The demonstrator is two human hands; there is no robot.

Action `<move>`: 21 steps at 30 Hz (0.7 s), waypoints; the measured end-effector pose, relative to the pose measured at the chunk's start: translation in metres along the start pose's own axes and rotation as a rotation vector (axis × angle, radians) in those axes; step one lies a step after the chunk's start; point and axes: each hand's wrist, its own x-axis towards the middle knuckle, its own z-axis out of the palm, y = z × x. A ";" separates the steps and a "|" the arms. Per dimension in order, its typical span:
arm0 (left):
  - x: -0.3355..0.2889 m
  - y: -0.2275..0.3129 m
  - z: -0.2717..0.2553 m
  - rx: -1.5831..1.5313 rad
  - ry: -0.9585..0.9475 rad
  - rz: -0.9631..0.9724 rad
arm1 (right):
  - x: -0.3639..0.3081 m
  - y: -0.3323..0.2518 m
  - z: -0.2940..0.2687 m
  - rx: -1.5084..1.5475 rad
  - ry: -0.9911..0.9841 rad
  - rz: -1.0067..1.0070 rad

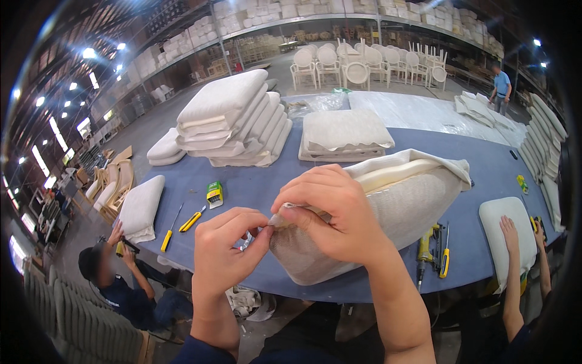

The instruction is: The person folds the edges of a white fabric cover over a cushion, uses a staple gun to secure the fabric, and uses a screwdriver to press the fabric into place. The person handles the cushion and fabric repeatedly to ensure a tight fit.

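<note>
A chair seat cushion (364, 239) in beige-grey fabric stands tilted on its edge in front of me, its cream inner layer showing along the open top side. At its near left corner, my left hand (229, 246) pinches the fabric edge (277, 221) between thumb and fingertips. Just right of that, my right hand (332, 212) grips the same fabric corner, thumb bent over it and the palm against the cushion. Right of the cushion lie a yellow-and-black staple gun (428, 247) and a yellow-handled screwdriver (445, 259).
On the blue-covered table (254, 182) stand a tall cushion stack (233, 121) and a lower one (345, 130). Another screwdriver (167, 239), a yellow knife (192, 220) and a green-yellow box (214, 194) lie left. Co-workers handle cushions at the left and right (506, 233).
</note>
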 end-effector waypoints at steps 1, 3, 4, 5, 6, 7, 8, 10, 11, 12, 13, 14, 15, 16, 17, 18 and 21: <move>0.000 0.001 0.001 -0.022 0.010 -0.009 | -0.001 0.000 -0.002 0.016 -0.013 -0.001; -0.001 -0.002 0.004 -0.120 0.016 -0.036 | -0.002 -0.001 -0.007 0.049 -0.039 0.000; -0.004 -0.008 0.006 -0.193 0.014 -0.052 | -0.001 -0.002 -0.009 0.063 -0.033 -0.008; -0.006 -0.016 0.012 -0.273 0.008 -0.067 | -0.003 -0.003 -0.011 0.071 -0.026 -0.010; -0.013 -0.024 0.024 -0.524 0.062 -0.179 | -0.004 -0.003 -0.014 0.078 -0.018 -0.012; -0.024 -0.029 0.028 -0.737 0.129 -0.292 | 0.001 -0.004 -0.009 0.103 -0.016 -0.030; -0.031 -0.030 0.037 -0.974 0.187 -0.404 | 0.002 -0.002 -0.008 0.107 -0.016 -0.033; -0.034 -0.019 0.051 -1.113 0.212 -0.539 | 0.002 0.002 -0.007 0.120 -0.030 -0.026; -0.035 -0.015 0.057 -1.185 0.223 -0.608 | 0.001 0.004 -0.008 0.128 -0.044 -0.017; -0.037 -0.013 0.061 -1.196 0.191 -0.653 | 0.000 0.006 -0.008 0.137 -0.058 -0.008; -0.036 -0.009 0.064 -1.198 0.197 -0.657 | 0.000 0.007 -0.009 0.148 -0.055 -0.011; -0.032 -0.002 0.067 -1.199 0.204 -0.662 | -0.001 0.008 -0.010 0.159 -0.051 -0.014; -0.031 0.002 0.070 -1.201 0.210 -0.666 | -0.002 0.009 -0.011 0.169 -0.048 -0.017; -0.031 0.003 0.070 -1.213 0.210 -0.657 | -0.002 0.009 -0.011 0.183 -0.035 -0.022; -0.031 0.003 0.070 -1.226 0.209 -0.649 | -0.002 0.009 -0.012 0.196 -0.021 -0.026; -0.030 0.004 0.071 -1.239 0.208 -0.640 | -0.002 0.008 -0.012 0.209 -0.008 -0.031; -0.034 0.002 0.080 -1.288 0.226 -0.670 | -0.006 0.009 -0.021 0.226 0.003 -0.034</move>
